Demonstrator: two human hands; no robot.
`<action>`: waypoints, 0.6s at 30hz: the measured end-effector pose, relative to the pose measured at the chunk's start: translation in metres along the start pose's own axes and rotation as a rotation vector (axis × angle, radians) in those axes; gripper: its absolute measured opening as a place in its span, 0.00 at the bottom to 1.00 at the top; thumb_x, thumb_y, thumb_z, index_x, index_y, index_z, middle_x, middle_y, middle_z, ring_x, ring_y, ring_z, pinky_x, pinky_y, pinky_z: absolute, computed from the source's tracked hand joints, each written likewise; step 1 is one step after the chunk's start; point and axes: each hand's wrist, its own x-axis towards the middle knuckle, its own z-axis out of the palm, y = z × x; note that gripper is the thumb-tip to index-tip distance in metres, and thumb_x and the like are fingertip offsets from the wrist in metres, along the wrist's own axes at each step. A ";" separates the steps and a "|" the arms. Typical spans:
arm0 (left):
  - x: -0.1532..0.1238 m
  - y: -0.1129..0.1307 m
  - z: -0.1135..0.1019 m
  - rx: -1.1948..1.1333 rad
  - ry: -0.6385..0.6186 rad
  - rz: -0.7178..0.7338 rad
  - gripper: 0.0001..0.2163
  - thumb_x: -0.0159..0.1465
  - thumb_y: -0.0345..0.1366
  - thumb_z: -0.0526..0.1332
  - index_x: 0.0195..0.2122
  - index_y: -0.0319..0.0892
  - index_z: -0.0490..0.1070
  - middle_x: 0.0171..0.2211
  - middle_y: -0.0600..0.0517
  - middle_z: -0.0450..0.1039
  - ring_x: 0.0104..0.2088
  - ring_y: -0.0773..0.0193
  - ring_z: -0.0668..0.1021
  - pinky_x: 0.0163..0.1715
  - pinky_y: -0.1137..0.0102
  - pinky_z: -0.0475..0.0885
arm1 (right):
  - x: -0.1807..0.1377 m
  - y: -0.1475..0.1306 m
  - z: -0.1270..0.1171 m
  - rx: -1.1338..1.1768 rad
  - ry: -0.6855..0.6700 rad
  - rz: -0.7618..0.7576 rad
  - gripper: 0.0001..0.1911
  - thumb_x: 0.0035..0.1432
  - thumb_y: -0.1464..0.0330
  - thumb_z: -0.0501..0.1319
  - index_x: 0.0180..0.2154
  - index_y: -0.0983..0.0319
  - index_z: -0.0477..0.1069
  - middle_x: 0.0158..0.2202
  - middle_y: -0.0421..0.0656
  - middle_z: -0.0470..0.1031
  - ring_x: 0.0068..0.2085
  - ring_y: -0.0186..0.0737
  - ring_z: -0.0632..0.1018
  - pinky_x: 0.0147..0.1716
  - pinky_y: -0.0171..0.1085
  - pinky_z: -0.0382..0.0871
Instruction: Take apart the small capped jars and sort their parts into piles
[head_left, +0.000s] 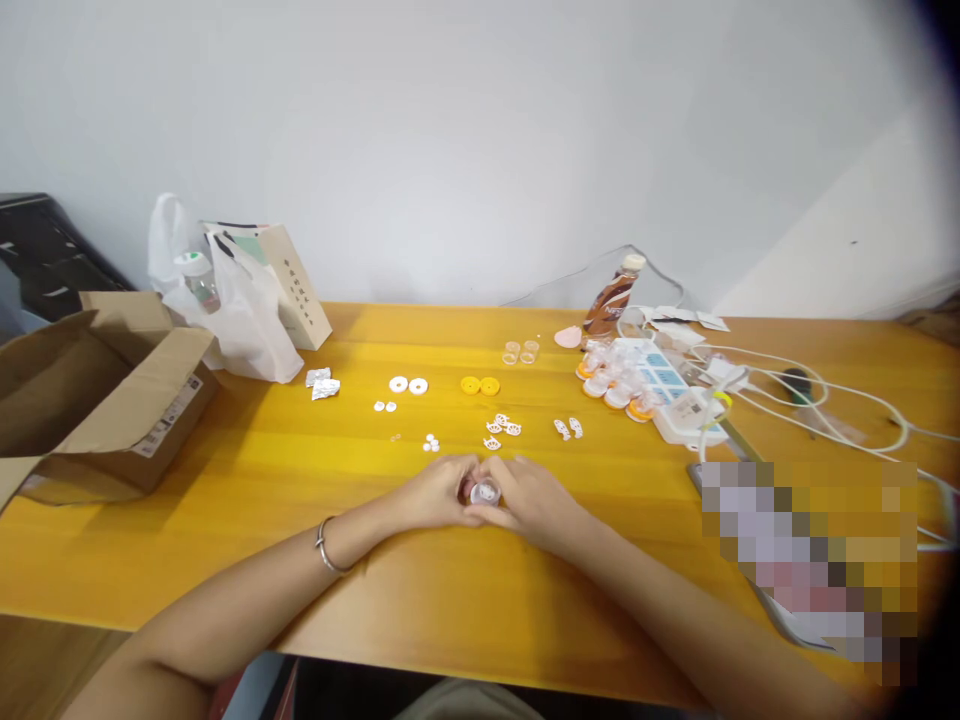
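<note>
Near the middle of the table, a small clear round plastic container (486, 491) with something white in it is held between both hands. My left hand (435, 492) curls around its left side. From the right, my right hand (534, 497) grips it with thumb and fingers. Just beyond the hands lie small white rounds (431, 443), white slotted pieces (501, 426) and two curved white pieces (568, 428). Farther back are two yellow discs (480, 386), two white discs (409, 385), two smaller white pieces (385, 406) and two clear cups (520, 353).
An open cardboard box (150, 400) and a white plastic bag (251, 325) stand at left, with foil packets (323, 384) nearby. At right are orange-and-clear round pieces (616, 393), a drink bottle (613, 300), a white-and-blue box (654, 378) and tangled white cables (821, 372).
</note>
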 end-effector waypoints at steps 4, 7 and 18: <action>0.000 -0.002 0.000 -0.002 -0.017 0.010 0.12 0.46 0.33 0.64 0.30 0.39 0.63 0.26 0.56 0.65 0.26 0.69 0.67 0.25 0.76 0.60 | 0.000 0.000 0.001 0.002 -0.001 -0.085 0.11 0.51 0.68 0.58 0.38 0.64 0.64 0.36 0.47 0.71 0.36 0.42 0.71 0.36 0.38 0.63; 0.000 -0.001 0.000 -0.009 -0.018 0.006 0.13 0.46 0.34 0.64 0.30 0.39 0.63 0.26 0.56 0.65 0.26 0.69 0.67 0.25 0.76 0.60 | 0.000 0.002 0.000 -0.013 0.004 -0.051 0.13 0.51 0.64 0.59 0.38 0.64 0.64 0.35 0.47 0.71 0.35 0.42 0.71 0.34 0.37 0.63; 0.000 0.001 -0.002 -0.006 -0.024 0.008 0.13 0.47 0.36 0.64 0.30 0.39 0.63 0.25 0.56 0.64 0.25 0.71 0.65 0.24 0.76 0.58 | 0.001 0.000 -0.001 -0.050 -0.006 0.000 0.14 0.52 0.61 0.59 0.37 0.64 0.64 0.33 0.47 0.72 0.33 0.42 0.71 0.33 0.38 0.63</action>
